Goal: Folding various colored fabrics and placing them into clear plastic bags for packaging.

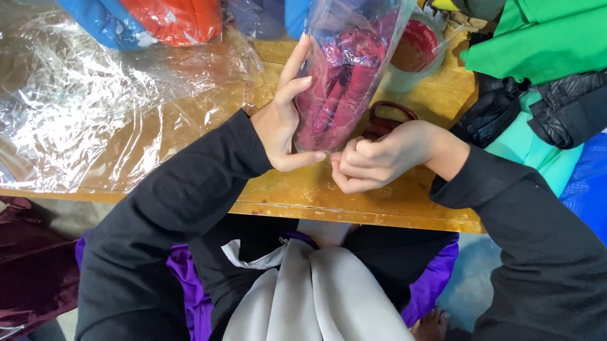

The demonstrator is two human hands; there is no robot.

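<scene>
While the left hand [282, 124] clasps the bagged red garment [339, 82], the right hand [370, 160] should pinch its open end tight.

Bare yellow table [399, 200] lies under the hands; loose plastic sheets [71, 103] crowd the left, piled garments [564, 87] the right.
</scene>
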